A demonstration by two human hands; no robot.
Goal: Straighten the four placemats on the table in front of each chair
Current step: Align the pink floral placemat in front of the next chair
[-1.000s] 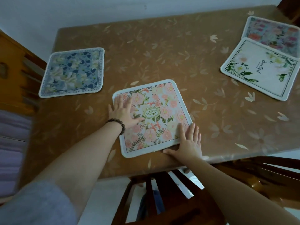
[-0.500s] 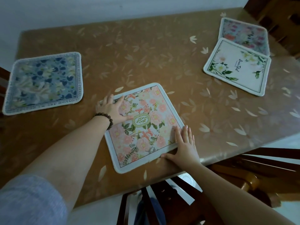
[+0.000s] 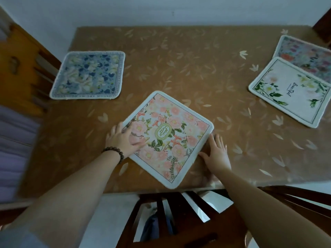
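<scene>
On the table, both flat, splay-fingered hands flank the skewed pink placemat: left hand atop, right hand beside.

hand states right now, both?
Left hand: open, flat on the pink placemat.
Right hand: open, flat on the table, at the placemat's edge.

Four placemats: pink, blue, white, multicolour. One table. Two hands. One bracelet.
</scene>
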